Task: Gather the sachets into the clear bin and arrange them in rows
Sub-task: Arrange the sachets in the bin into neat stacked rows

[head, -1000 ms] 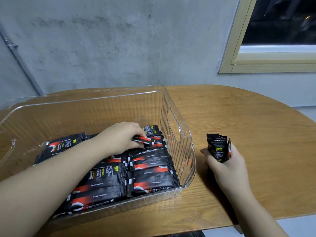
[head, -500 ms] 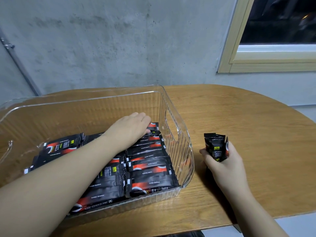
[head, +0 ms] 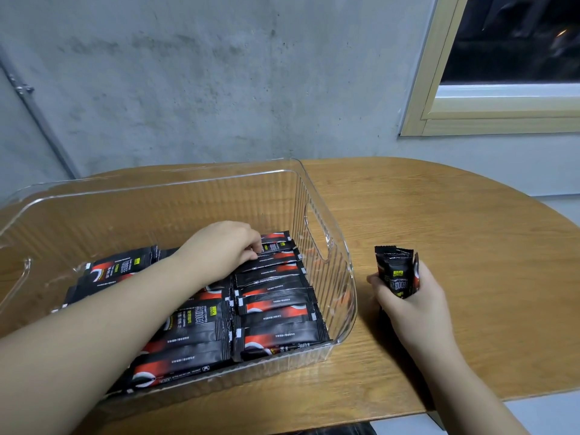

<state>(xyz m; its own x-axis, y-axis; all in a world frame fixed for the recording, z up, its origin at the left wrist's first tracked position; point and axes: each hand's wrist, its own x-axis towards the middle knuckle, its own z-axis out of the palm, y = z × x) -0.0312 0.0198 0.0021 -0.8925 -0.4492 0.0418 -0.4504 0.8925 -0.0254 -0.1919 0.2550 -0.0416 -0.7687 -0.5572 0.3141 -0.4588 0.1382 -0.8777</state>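
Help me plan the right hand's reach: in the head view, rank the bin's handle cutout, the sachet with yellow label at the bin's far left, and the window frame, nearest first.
From the right hand:
1. Handle cutout, in the bin wall just to its left.
2. Yellow-label sachet, across the bin at far left.
3. Window frame, on the wall behind, upper right.

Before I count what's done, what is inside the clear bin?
The clear bin holds black and red sachets lying flat in rows, with the left hand fingering the far ones. The forearm covers part of the middle row, so no full count.
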